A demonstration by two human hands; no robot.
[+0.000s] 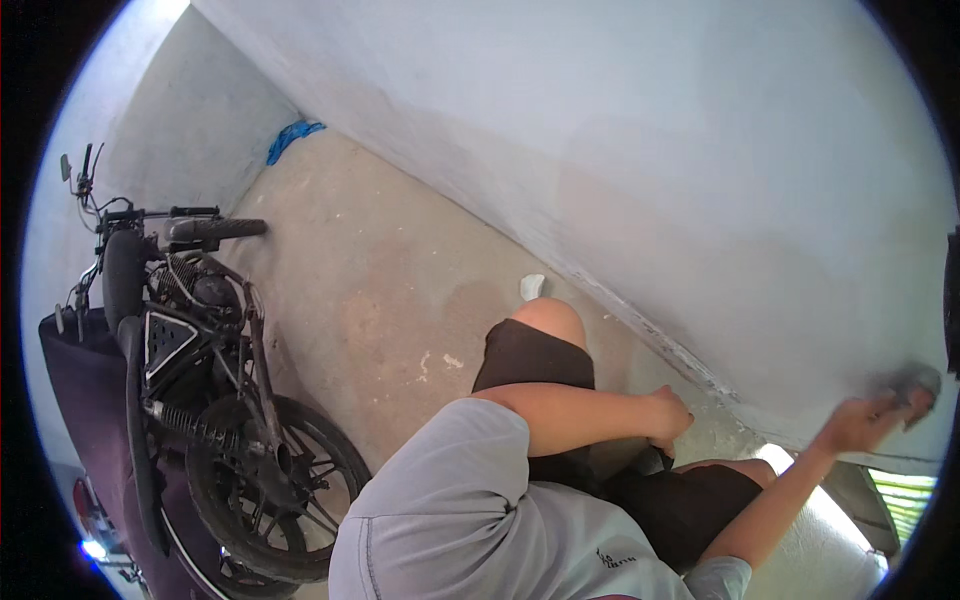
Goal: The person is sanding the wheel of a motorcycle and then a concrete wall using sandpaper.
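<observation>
My right hand (862, 426) reaches out to the right, beside the pale plastered wall (720, 247). It grips a dark grey object (919, 394), blurred and partly covered by my fingers, at the wall's surface. My left hand (669, 420) is curled in front of my body, above my bent legs. Its fingers close on a dark object (654, 459), which is mostly hidden by the hand and forearm, so its kind is unclear.
A black motorcycle (202, 322) stands on the concrete floor (375, 285) at left, beside a purple-black cover (90, 405). A white scrap (532, 286) lies near my knee, by the wall's foot. A blue plastic bag (292, 140) lies in the far corner.
</observation>
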